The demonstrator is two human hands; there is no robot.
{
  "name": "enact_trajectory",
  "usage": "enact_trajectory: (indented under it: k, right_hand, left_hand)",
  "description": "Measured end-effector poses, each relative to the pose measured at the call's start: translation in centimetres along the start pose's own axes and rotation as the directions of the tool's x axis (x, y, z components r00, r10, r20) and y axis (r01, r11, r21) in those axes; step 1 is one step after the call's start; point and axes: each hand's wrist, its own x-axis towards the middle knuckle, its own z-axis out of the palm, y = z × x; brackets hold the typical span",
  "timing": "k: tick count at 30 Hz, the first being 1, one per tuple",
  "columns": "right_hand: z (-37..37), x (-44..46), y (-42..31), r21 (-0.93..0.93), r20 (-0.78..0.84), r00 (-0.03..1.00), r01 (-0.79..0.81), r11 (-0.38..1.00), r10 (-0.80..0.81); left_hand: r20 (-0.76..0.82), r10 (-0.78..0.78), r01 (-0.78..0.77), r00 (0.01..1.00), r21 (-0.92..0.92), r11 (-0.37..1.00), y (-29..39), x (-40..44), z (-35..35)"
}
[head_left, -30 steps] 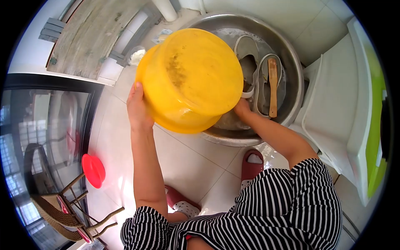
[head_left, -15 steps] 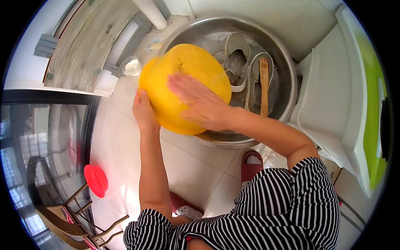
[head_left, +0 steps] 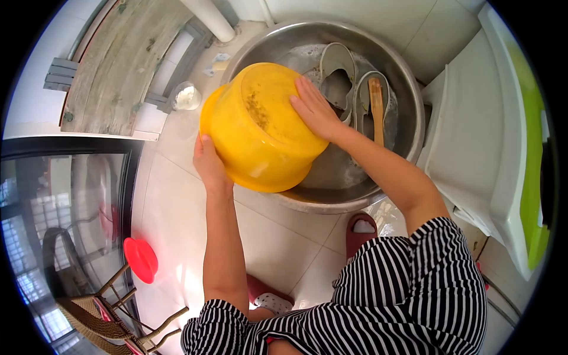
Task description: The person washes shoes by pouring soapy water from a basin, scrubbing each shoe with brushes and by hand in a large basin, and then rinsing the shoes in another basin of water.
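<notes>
A yellow basin (head_left: 272,130) is tipped so its base faces up, with dark stains on the base. My left hand (head_left: 210,163) grips its rim at the lower left, some fingers hidden behind it. My right hand (head_left: 318,111) lies flat against the base's right side, fingers extended. Behind and below the yellow basin stands a large metal tub (head_left: 417,118) of soapy water. Two pale shoes lie in it: one shoe (head_left: 337,58) is partly covered by my right hand, and the other shoe (head_left: 360,97) has a wooden-handled brush (head_left: 376,112) resting on it.
A red bowl (head_left: 141,260) is on the floor at the left, near a woven chair (head_left: 97,319). A clear cup of white powder (head_left: 187,96) stands by the wooden board (head_left: 127,59). On the right is a white and green appliance (head_left: 491,136). A pipe (head_left: 210,21) rises at the top.
My right hand came up from the tub onto the basin's base, then moved right across it. The yellow basin shifted slightly and remains in my left hand.
</notes>
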Motion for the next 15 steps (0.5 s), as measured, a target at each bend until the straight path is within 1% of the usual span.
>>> enact_trajectory:
  k: [2,3,4,5,6,7,8,9,11,12,14,15]
  right_hand:
    - [0.2,-3.3,-0.4,-0.017,-0.001,1.000,0.022,1.000,-0.022]
    - [0.1,-5.2,-1.4,-0.019,-0.029,0.979,0.201,0.979,-0.201]
    - [-0.4,-7.1,-3.0,-0.024,-0.054,0.927,0.369,0.929,-0.370]
    - [-1.1,-8.3,-5.6,-0.063,-0.012,0.891,0.452,0.890,-0.454]
    - [-1.8,-8.6,-8.1,-0.098,0.032,0.847,0.532,0.841,-0.531]
    - [-2.1,-7.7,-9.3,-0.188,0.142,0.709,0.705,0.684,-0.691]
    - [-2.2,-6.8,-10.3,-0.249,0.263,0.536,0.841,0.480,-0.802]
    - [-2.4,-6.3,-11.7,-0.248,0.266,0.533,0.843,0.477,-0.803]
    - [-2.7,-5.8,-13.7,-0.524,0.355,0.681,0.712,0.468,-0.640]
    - [-2.6,-5.8,-13.5,-0.529,0.350,0.685,0.707,0.469,-0.639]
    - [-2.7,-5.4,-12.9,-0.605,0.216,0.663,0.667,0.435,-0.717]
    - [-3.1,-4.7,-12.8,-0.608,0.215,0.664,0.665,0.434,-0.716]
  left_hand:
    - [0.004,-0.013,0.012,1.000,0.023,1.000,0.1,0.1,-0.1]
    - [0.006,-0.009,0.009,1.000,0.021,1.000,0.1,0.2,0.1]
    - [0.010,0.002,-0.003,1.000,0.067,0.998,0.3,0.2,0.2]
    - [0.012,0.011,-0.012,1.000,0.112,0.994,0.5,0.1,0.3]
    - [0.008,0.007,-0.008,1.000,0.110,0.994,1.0,-0.3,0.9]
    - [-0.015,0.040,-0.037,0.999,0.158,0.987,1.5,-1.0,2.1]
    - [-0.035,0.077,-0.068,0.996,0.208,0.976,2.0,-1.5,3.0]
    - [-0.038,0.078,-0.068,0.996,0.205,0.976,2.3,-2.0,3.6]
    - [0.073,0.180,-0.194,0.981,0.284,0.939,2.9,-2.7,4.4]
    - [0.081,0.182,-0.198,0.980,0.284,0.938,3.2,-2.7,4.5]
    - [0.110,0.231,-0.251,0.967,0.235,0.939,3.5,-2.6,4.7]
    - [0.113,0.233,-0.253,0.966,0.233,0.939,3.6,-2.9,4.8]
